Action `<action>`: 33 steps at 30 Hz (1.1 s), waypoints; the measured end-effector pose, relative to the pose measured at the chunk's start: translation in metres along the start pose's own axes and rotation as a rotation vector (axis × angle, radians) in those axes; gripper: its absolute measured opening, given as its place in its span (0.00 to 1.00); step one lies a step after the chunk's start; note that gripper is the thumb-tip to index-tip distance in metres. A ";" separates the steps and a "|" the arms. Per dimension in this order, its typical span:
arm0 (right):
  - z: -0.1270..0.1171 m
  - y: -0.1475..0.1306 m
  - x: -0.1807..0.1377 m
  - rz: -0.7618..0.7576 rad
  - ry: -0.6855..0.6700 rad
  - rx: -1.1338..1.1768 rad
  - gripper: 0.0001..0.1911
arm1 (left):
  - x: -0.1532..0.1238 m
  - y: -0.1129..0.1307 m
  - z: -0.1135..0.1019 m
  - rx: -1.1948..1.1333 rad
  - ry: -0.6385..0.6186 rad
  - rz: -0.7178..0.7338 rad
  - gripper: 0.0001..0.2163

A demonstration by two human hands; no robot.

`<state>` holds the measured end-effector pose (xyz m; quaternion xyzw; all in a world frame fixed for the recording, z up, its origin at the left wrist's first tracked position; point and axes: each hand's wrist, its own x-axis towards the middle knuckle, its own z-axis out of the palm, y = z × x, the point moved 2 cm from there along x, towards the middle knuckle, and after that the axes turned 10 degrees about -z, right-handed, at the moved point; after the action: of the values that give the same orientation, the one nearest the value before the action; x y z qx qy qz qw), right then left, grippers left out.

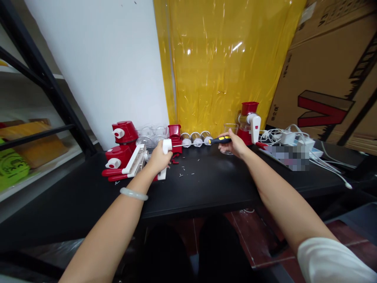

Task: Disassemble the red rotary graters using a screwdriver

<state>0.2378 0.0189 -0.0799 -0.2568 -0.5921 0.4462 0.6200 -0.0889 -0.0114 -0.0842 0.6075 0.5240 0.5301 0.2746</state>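
Observation:
My left hand is closed round a white plastic part of a red-and-white appliance, held just above the black table. My right hand grips the black-and-yellow handle of a screwdriver. Its thin metal shaft runs left, with the tip at the white part. Several small screws lie loose on the table between my hands.
Red-and-white appliance bodies and clear cups sit at the left back. Three metal drums, a glass and an assembled red unit stand by the yellow curtain. White cables lie right; cardboard boxes behind.

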 end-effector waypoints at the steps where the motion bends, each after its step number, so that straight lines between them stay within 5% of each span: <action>1: -0.003 0.003 0.000 0.025 0.011 -0.055 0.26 | 0.000 -0.001 0.001 0.010 -0.004 -0.008 0.18; 6: -0.009 0.010 0.000 -0.007 -0.068 -0.130 0.28 | -0.005 0.002 0.006 0.017 -0.028 -0.058 0.16; 11: -0.006 0.015 0.002 0.012 -0.126 -0.140 0.26 | -0.009 0.011 0.002 0.191 -0.054 -0.281 0.20; 17: -0.012 0.018 0.006 -0.133 -0.118 -0.267 0.21 | -0.010 0.012 0.003 0.184 -0.131 -0.391 0.19; 22: -0.008 0.014 0.001 -0.161 -0.122 -0.065 0.18 | -0.012 0.011 0.004 0.101 -0.168 -0.485 0.14; 28: 0.000 0.015 0.000 0.000 0.027 0.167 0.21 | -0.015 0.009 0.008 0.051 -0.179 -0.514 0.12; 30: 0.000 0.018 0.001 0.019 0.088 0.114 0.17 | -0.015 0.009 0.010 0.076 -0.161 -0.492 0.11; 33: -0.001 0.023 0.000 -0.006 0.075 -0.179 0.26 | -0.014 0.010 0.011 0.121 -0.123 -0.453 0.11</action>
<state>0.2331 0.0304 -0.0993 -0.3261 -0.6068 0.3797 0.6175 -0.0737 -0.0249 -0.0840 0.5212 0.6599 0.3845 0.3809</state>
